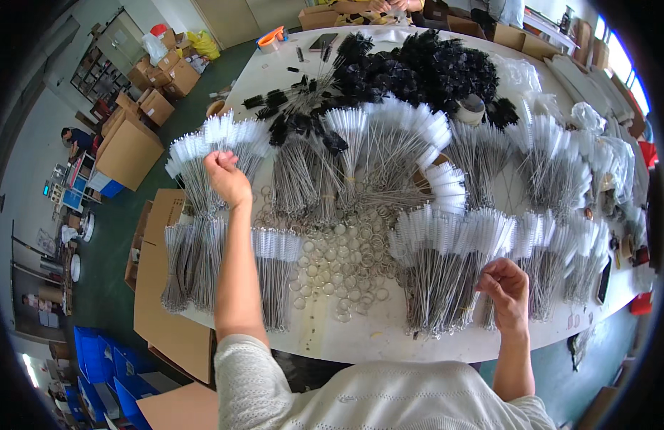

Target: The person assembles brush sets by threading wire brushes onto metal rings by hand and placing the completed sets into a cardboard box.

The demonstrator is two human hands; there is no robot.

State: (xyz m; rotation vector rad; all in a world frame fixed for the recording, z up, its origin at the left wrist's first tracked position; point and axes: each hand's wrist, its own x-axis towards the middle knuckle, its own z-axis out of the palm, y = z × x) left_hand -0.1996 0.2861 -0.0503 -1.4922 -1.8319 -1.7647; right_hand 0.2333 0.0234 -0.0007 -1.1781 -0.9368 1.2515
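My left hand (231, 181) reaches over a bunch of white-bristled wire brushes (187, 159) at the table's far left. Its fingers are curled together at the bristle ends; whatever they grip is too small to tell. On the right, my right hand (509, 288) is closed in a pinch beside a dense pile of white tube brushes (446, 240), and anything between its fingertips is hidden. Loose metal rings (346, 261) lie spread on the white table between my arms. A further bundle of white brushes (276, 247) lies just right of my left forearm.
Black brushes (418, 68) are heaped at the back, by a roll of tape (470, 109). An orange tape dispenser (272, 39) and a phone (323, 42) lie farther off. Another person's hands (389, 6) show across the table. Cardboard (174, 287) stands along the left edge.
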